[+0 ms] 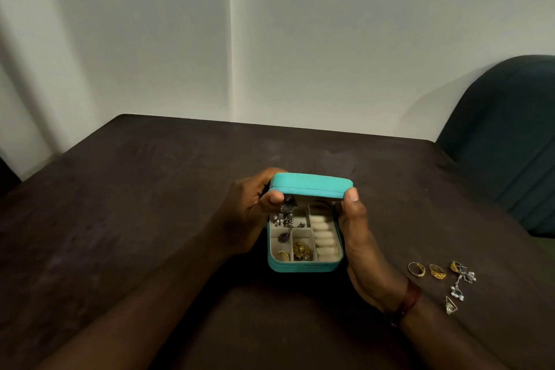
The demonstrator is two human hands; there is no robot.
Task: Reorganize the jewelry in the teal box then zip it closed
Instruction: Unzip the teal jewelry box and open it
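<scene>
The teal jewelry box [303, 266] sits in the middle of the dark table, its lid [310, 186] raised partway over the cream compartments. My left hand [253, 207] grips the lid's left corner, thumb under the edge. My right hand [357, 228] lies along the box's right side with its thumb on the lid's right corner. Inside I see dark silver earrings [285, 215] at the back left, a gold ring [283, 255] at the front left, a gold piece [302, 251] in the middle and cream ring rolls [323, 234] on the right.
Loose jewelry lies on the table to the right: two gold rings [417, 269] [437, 271], a third gold piece [456, 266], silver bead earrings [459, 285] and a triangular earring [450, 305]. A dark teal chair [504, 135] stands at the table's far right. A white wall is behind.
</scene>
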